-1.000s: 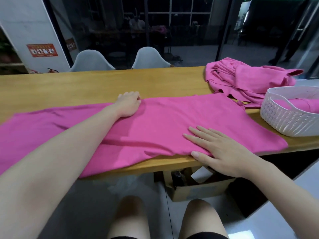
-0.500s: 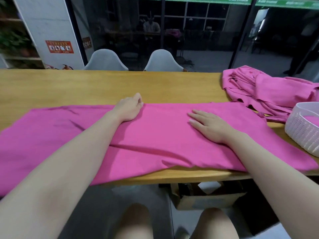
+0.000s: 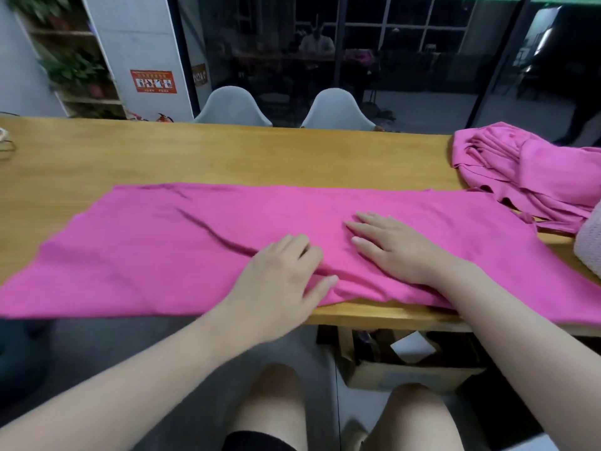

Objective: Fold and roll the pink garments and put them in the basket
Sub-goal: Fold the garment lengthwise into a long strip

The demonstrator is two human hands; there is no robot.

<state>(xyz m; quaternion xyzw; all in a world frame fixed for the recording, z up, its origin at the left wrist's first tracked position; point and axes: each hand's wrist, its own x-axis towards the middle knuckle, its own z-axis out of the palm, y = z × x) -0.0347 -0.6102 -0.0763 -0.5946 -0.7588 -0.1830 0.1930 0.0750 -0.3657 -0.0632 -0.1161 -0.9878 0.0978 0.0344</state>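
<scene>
The left hand (image 3: pixel 279 281) had come from the far edge of the spread pink garment (image 3: pixel 169 252) to the near edge beside the right hand (image 3: pixel 393 249). Both lay flat and released on it, smoothing, probably before rolling. The basket (image 3: pixel 590 245) sat blurred at right on the tabletop (image 3: pixel 227 154).

Plain magenta-pink cloth garment (image 3: pixel 201 252), unpatterned, lay on a honey-yellow wooden table (image 3: pixel 227 154) with faint grain. A heap of crumpled pink garments (image 3: pixel 533 177) showed the same pink, slightly paler. The pale pinkish-white perforated plastic basket (image 3: pixel 590 245) appeared at the right edge. Two light grey moulded chairs (image 3: pixel 232 107) stood behind. A red-orange poster (image 3: pixel 153 81) marked the white pillar (image 3: pixel 140 43). The cardboard box (image 3: pixel 406 369) was tan brown.
</scene>
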